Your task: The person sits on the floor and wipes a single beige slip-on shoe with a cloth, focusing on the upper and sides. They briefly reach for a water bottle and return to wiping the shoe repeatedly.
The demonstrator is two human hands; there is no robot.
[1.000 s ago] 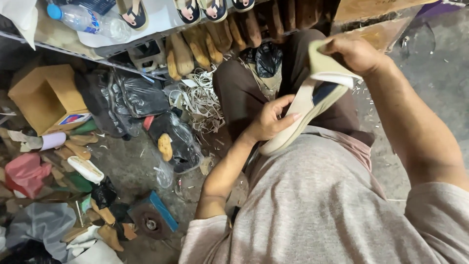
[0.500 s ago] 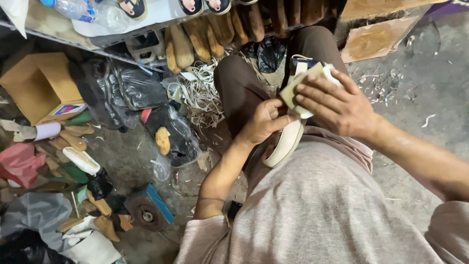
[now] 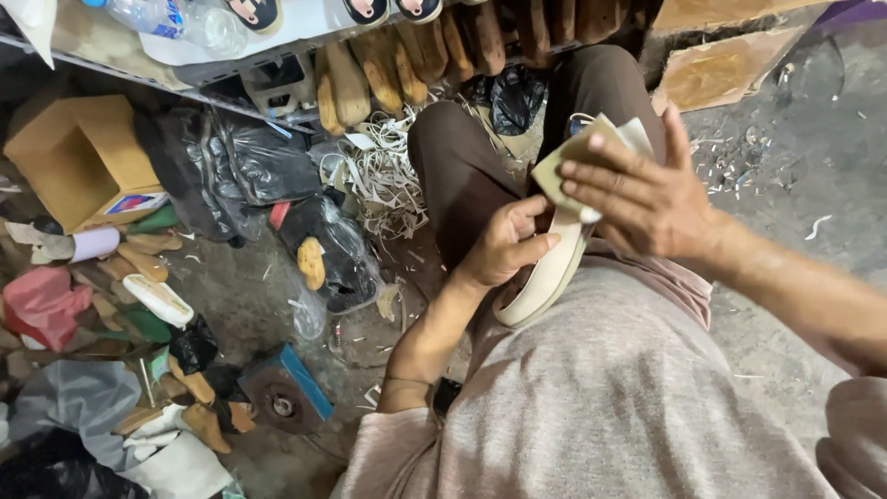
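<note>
I sit with a cream shoe sole resting on my lap. My left hand grips its side near the middle, thumb over the rim. My right hand lies flat over the sole's upper end, fingers spread, pressing a tan insole piece down onto it. The far tip of the sole is hidden under my right hand. My brown-trousered knees point toward the shelf ahead.
A shelf edge ahead carries wooden shoe lasts and a plastic bottle. Black plastic bags, a cardboard box, white strip offcuts and loose soles litter the floor at left. Bare concrete lies right.
My right hand has come down from holding the sole's tip raised and now presses flat on the insole. The sole has lowered onto my lap. My left hand keeps its grip.
</note>
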